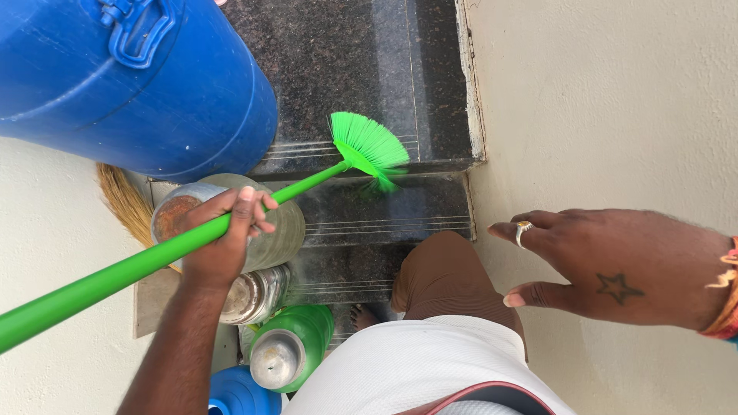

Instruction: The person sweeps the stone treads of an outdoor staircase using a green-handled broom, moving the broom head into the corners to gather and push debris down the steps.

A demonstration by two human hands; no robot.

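Note:
My left hand (223, 238) grips the green handle of a broom (138, 265), which slants from the lower left up to its green bristle head (370, 146). The bristles rest on the edge of a dark granite step (369, 84). My right hand (607, 265) is spread flat against the cream wall (615, 100) on the right, holding nothing; it wears a ring and has a small star mark on its back. My knee in brown trousers (446, 273) and a bare foot (365, 315) stand on a lower step.
A big blue plastic drum (138, 84) fills the upper left. Below it stand a metal pot (280, 230), a steel vessel (254, 296), a green jug (296, 346) and a blue container (238, 396). A straw broom (123, 200) leans by the left wall.

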